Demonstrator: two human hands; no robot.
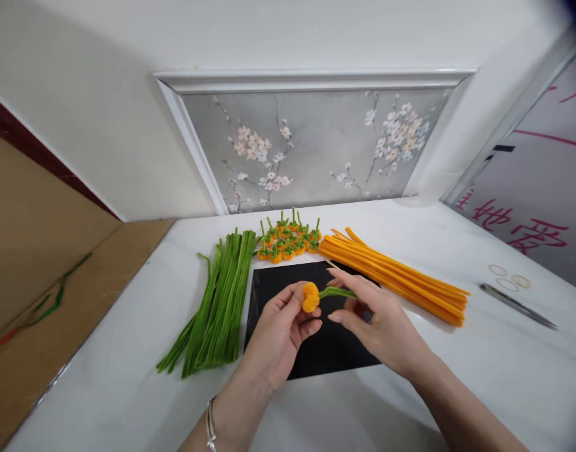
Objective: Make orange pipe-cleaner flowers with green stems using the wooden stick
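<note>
Over the black mat [335, 351], my left hand [285, 326] pinches a small orange pumpkin-like piece [310, 297] between thumb and fingers. Green stems [335, 292] stick out of its right side toward my right hand [375, 314]. The thumb and index finger of that hand are apart, with the stems' far ends passing by its fingers; whether it grips them cannot be made out. Behind the mat stands a cluster of several finished-looking orange pieces with green tops [288, 242]. Green fuzzy stems [226, 301] lie at the left, orange ones [396, 273] at the right.
Metal tweezers [518, 306] and several thin rings [507, 284] lie on the white table [485, 376] at the right. A brown cardboard sheet [81, 314] is at the left edge. A framed floral panel [316, 150] stands behind the table.
</note>
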